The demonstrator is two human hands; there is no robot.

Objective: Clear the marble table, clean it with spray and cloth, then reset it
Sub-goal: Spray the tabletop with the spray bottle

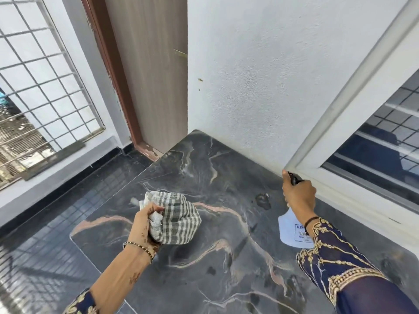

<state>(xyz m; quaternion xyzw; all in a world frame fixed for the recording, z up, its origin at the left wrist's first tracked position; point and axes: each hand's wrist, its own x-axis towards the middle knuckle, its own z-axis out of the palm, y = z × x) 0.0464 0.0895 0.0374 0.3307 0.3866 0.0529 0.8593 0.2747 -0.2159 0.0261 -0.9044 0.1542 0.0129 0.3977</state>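
Observation:
The dark marble table (204, 168) with pink veins fills the middle of the view and stands in a wall corner. My left hand (145, 220) is shut on a bunched grey-and-white striped cloth (176, 216), held just over the table's left part. My right hand (299, 196) grips the black trigger head of a white spray bottle (291, 230) with a label, held over the table's right side near the window frame. A small wet patch (263, 200) lies on the marble to the left of the bottle.
A white wall (260, 75) backs the table. A white-framed window (371, 155) runs along the right. A brown door frame and door (147, 75) stand at the back left. A metal grille (40, 87) is at the far left above the dark tiled floor (56, 223).

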